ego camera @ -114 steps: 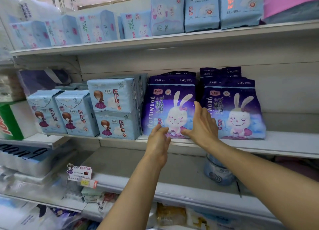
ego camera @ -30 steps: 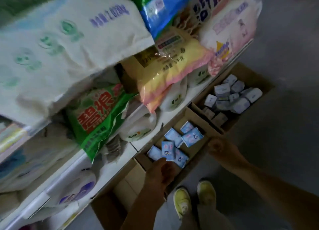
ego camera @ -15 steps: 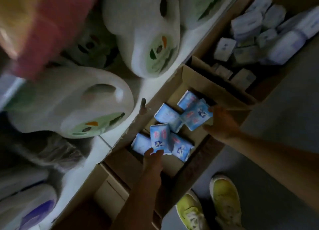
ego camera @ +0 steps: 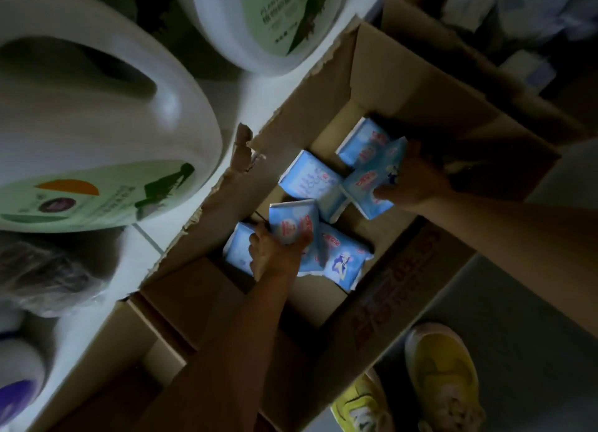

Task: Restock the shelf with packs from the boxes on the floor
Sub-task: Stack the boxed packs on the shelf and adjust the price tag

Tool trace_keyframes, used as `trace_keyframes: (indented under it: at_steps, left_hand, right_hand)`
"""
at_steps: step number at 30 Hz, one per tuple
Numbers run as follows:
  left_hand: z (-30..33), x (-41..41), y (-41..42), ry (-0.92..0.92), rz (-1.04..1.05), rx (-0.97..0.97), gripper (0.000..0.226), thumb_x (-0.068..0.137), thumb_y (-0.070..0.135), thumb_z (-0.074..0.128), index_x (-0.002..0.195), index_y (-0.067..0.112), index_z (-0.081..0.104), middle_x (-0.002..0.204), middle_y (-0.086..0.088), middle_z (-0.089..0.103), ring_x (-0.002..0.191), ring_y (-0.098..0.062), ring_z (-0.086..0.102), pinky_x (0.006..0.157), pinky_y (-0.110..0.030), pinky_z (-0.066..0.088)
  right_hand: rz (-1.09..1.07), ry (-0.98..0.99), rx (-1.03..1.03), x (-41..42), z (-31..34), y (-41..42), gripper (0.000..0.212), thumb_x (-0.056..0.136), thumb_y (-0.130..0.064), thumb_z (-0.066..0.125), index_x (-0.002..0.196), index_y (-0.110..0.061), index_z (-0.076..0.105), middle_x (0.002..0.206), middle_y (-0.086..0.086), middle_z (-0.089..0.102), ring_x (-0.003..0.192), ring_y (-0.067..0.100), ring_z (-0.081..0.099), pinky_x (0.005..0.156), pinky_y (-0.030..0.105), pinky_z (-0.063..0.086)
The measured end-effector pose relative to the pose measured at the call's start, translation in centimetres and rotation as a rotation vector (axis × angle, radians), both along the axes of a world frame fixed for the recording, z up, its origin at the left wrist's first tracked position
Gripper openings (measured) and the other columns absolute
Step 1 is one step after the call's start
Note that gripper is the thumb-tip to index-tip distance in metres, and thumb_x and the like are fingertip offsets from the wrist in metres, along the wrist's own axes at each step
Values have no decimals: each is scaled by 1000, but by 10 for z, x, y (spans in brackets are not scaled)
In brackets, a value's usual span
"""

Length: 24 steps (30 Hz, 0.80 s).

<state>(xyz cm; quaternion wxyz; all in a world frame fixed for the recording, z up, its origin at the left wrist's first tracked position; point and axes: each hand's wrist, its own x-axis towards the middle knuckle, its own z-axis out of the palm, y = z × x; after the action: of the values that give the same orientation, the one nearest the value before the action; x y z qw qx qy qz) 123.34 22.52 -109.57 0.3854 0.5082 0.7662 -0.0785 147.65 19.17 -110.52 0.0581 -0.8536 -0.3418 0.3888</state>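
An open cardboard box on the floor holds several light blue packs. My left hand grips one upright blue pack near the box's near-left corner. My right hand grips another blue pack at the box's right side, thumb under it and fingers over its far edge. Loose packs lie between and around them, one with a cartoon figure, one in the middle.
White detergent jugs with green labels stand on the bottom shelf to the left. A second box with pale packs lies at the top right. More cardboard sits near left. My yellow shoes stand on the grey floor.
I have leaned from the shelf down to the floor box. Both hands have reached in, and each now grips a blue pack; half a second ago they were just touching them.
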Motion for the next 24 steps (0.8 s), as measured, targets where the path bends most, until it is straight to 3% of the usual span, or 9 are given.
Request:
trace_keyframes:
  at_steps: [3, 8, 12, 14, 16, 18, 21, 24]
  left_hand:
    - [-1, 5, -2, -26, 73, -43, 105, 58, 53, 88, 143, 18, 37, 134, -13, 53, 125, -35, 50, 105, -47, 41]
    - [27, 12, -13, -118, 242, -144, 93, 44, 53, 89, 120, 7, 62, 113, -11, 69, 101, -29, 67, 89, -42, 56]
    - [72, 13, -32, -342, 430, -186, 57, 63, 34, 91, 104, 5, 66, 99, -11, 72, 83, -23, 69, 75, -34, 57]
    - [99, 13, -41, -394, 500, -197, 49, 70, 29, 88, 106, 5, 65, 95, -11, 71, 78, -21, 68, 65, -28, 55]
    - [128, 13, -47, -454, 576, -207, 54, 67, 26, 90, 111, 7, 66, 101, -14, 73, 81, -25, 71, 68, -33, 57]
    - [163, 15, -49, -535, 629, -211, 48, 70, 19, 88, 112, 8, 67, 103, -16, 74, 78, -25, 72, 69, -36, 58]
    - [223, 23, -49, -646, 619, -212, 34, 80, 13, 79, 112, 8, 67, 95, -12, 75, 73, -23, 73, 63, -34, 59]
    - [295, 32, -46, -773, 583, -211, 22, 83, 11, 75, 105, 11, 70, 88, -9, 77, 75, -23, 74, 62, -34, 60]
  right_hand:
    - [23, -37, 12, -3, -2, -1, 110, 67, -40, 84, 148, -6, 18, 146, 20, 36, 135, 38, 35, 107, 47, 36]
    - [-165, 173, 104, -5, 21, -17, 94, 64, -38, 87, 140, -7, 42, 139, 12, 51, 128, 26, 49, 104, 38, 43]
    - [-406, 316, 250, -13, 80, -37, 67, 73, -21, 84, 130, -4, 52, 119, 1, 59, 110, 11, 56, 76, 12, 41]
    - [-496, 306, 308, -17, 110, -48, 64, 72, -18, 84, 128, -3, 56, 121, 5, 62, 112, 17, 60, 82, 19, 46]
    - [-552, 307, 332, -19, 144, -55, 59, 72, -15, 84, 123, -2, 60, 117, 5, 64, 106, 18, 63, 85, 30, 50]
    - [-570, 327, 331, -19, 178, -60, 51, 72, -15, 83, 118, -2, 63, 108, 3, 65, 96, 15, 63, 77, 27, 49]
    - [-577, 407, 355, -14, 232, -65, 59, 67, -24, 85, 117, -4, 61, 107, 6, 68, 93, 20, 68, 67, 25, 52]
    - [-669, 541, 426, -5, 303, -65, 48, 74, -13, 80, 117, -6, 60, 105, 7, 68, 90, 17, 68, 64, 24, 53]
